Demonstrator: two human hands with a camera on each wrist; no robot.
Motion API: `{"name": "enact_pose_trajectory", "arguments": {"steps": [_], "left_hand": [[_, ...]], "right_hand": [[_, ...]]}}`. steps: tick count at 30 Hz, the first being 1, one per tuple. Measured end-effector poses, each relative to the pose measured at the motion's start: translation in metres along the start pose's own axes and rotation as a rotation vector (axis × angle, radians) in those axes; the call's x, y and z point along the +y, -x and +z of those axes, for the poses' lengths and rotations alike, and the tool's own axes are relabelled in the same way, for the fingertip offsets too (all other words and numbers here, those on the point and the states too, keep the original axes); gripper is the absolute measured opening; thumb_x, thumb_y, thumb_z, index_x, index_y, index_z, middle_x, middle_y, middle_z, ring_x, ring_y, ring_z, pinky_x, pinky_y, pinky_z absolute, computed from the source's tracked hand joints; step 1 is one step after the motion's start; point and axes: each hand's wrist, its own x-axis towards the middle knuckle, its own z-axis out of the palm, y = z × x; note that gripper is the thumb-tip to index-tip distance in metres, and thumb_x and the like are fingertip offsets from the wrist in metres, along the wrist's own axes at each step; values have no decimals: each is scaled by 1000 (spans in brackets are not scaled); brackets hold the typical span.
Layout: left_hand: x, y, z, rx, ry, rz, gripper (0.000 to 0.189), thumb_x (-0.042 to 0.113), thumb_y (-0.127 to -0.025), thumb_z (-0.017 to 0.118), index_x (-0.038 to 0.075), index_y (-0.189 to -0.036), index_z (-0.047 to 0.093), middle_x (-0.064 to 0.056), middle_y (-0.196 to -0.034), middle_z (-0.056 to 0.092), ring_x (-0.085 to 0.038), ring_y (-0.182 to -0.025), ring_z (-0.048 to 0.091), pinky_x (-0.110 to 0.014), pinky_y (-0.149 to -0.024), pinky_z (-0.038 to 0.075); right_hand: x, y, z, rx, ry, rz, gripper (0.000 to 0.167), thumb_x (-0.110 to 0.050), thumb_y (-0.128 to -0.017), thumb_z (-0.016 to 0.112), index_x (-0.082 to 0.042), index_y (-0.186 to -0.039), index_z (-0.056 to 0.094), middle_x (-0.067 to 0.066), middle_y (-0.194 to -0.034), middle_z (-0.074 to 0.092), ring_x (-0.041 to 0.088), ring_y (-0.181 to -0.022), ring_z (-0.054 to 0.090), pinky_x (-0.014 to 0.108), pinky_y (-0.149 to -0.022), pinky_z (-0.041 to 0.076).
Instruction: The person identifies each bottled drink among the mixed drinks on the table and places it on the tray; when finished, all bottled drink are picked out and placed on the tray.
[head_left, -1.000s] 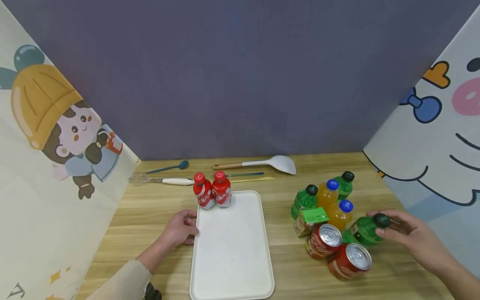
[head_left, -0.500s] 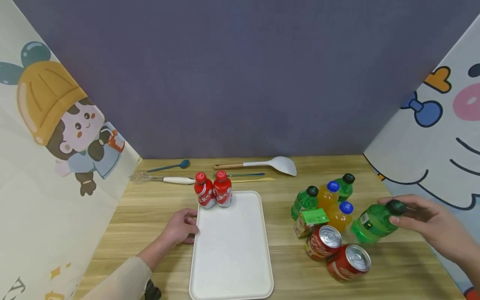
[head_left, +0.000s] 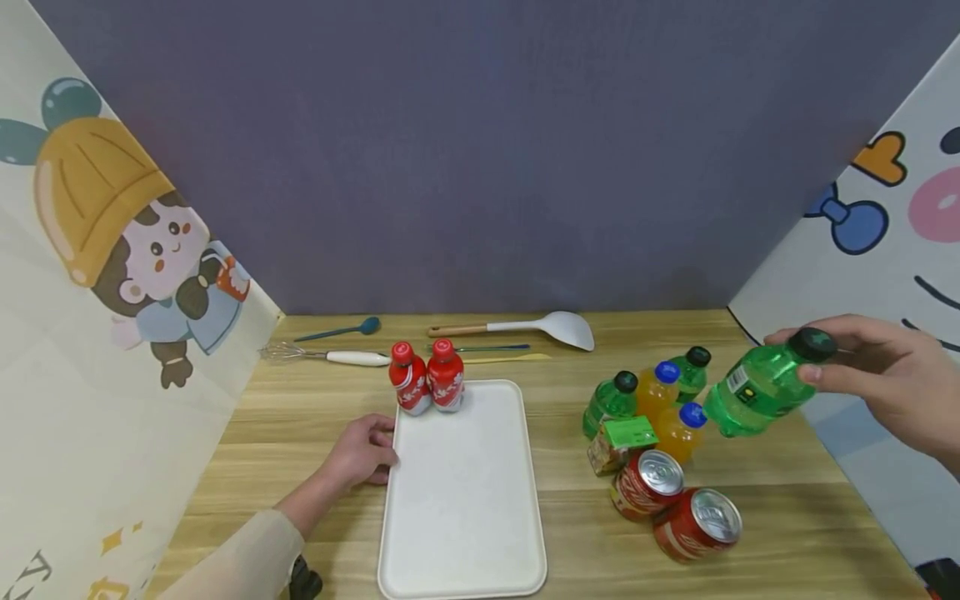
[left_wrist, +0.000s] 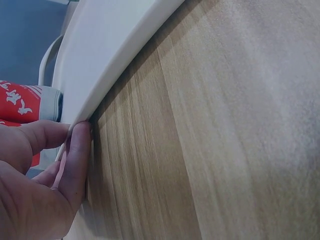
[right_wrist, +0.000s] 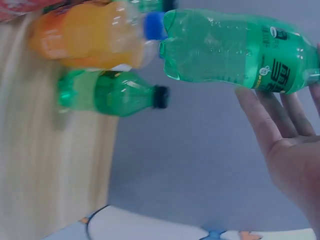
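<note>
My right hand (head_left: 892, 375) grips a green soda bottle (head_left: 765, 387) near its black cap. The bottle is tilted, its base toward the left, raised above the table. In the right wrist view the bottle (right_wrist: 230, 50) lies across the top, fingers along its label side. At the left long side of a white tray (head_left: 465, 500), my left hand (head_left: 363, 454) pinches the rim; the left wrist view shows thumb and finger meeting at the tray edge (left_wrist: 115, 65). Two red bottles (head_left: 410, 383) with white patterns stand side by side at the tray's far left corner.
Right of the tray stand two green bottles (head_left: 610, 404), two orange-drink bottles (head_left: 678, 433) with blue caps, a small green-topped carton (head_left: 624, 442) and two red cans (head_left: 697, 525). Along the back wall lie a white spatula (head_left: 566, 329), a whisk (head_left: 322, 357) and a dark spoon (head_left: 363, 327).
My right hand has lifted the green soda bottle off the table, out of the drinks group, up and to the right. My left hand has stayed at the tray.
</note>
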Motion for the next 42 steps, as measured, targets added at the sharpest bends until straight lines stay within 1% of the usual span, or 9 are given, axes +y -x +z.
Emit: {"name": "enact_pose_trajectory", "arguments": {"steps": [6,12,20,23,25,30,34,39,42], "left_hand": [[1,0,1,-4,0,-3,61,-12,-79,71,-3,-137,54,-17,-103,59,-26,-73,65,-40,-58,65],[2,0,-1,-8,-13,-12,61,-12,-79,71,-3,-137,54,-18,-103,59,-25,-74,65,-40,-58,65],[3,0,-2,-8,-19,-12,61,-11,-79,70,-3,-137,54,-18,-103,59,-25,-73,65,-40,-58,65],[2,-1,-1,-7,-20,-11,61,-11,-79,71,-3,-137,54,-18,-103,60,-25,-73,65,-40,-58,65],[2,-2,-1,-6,-20,-16,61,-11,-79,70,-2,-137,54,-17,-103,60,-25,-72,65,-40,-58,65],[2,-2,0,-9,-9,-11,60,-12,-80,69,-3,-137,54,-17,-102,59,-24,-72,65,-40,-57,65],[4,-1,0,-14,2,8,59,-13,-79,68,-5,-136,53,-18,-101,59,-24,-72,65,-42,-57,65],[4,-2,0,-9,-1,-4,60,-13,-79,69,-4,-136,54,-17,-100,59,-25,-72,65,-41,-58,65],[4,-2,0,-2,-11,-11,60,-13,-79,69,-3,-136,54,-16,-100,59,-24,-72,65,-40,-58,65]], "right_hand": [[-31,-25,5,-41,-33,-21,35,11,-94,63,2,-128,61,-9,-127,70,5,-99,68,17,-70,61],[-70,-57,27,-112,-58,-98,32,6,-95,66,-2,-126,64,-3,-126,71,13,-93,71,22,-70,63],[-98,-103,70,-239,-305,-161,28,4,-93,70,1,-120,66,5,-125,72,20,-100,71,27,-77,65],[-103,-117,91,-254,-318,-110,27,-4,-93,73,-3,-120,68,4,-122,73,22,-101,71,29,-80,65],[-105,-123,104,-257,-298,-51,28,-12,-93,75,-7,-120,68,2,-121,72,22,-103,71,30,-83,65],[-103,-137,137,-272,-328,59,32,-21,-92,78,-11,-121,68,8,-122,66,26,-105,69,40,-85,66],[-99,-147,163,-285,-358,101,36,-23,-89,81,-11,-121,67,9,-124,64,25,-107,69,45,-85,66],[-95,-152,192,-306,-406,146,39,-22,-88,82,-11,-122,66,11,-125,64,24,-106,68,40,-79,67],[-94,-153,209,-313,-441,164,37,-20,-88,83,-10,-120,66,11,-123,65,26,-105,68,41,-77,66]]}}
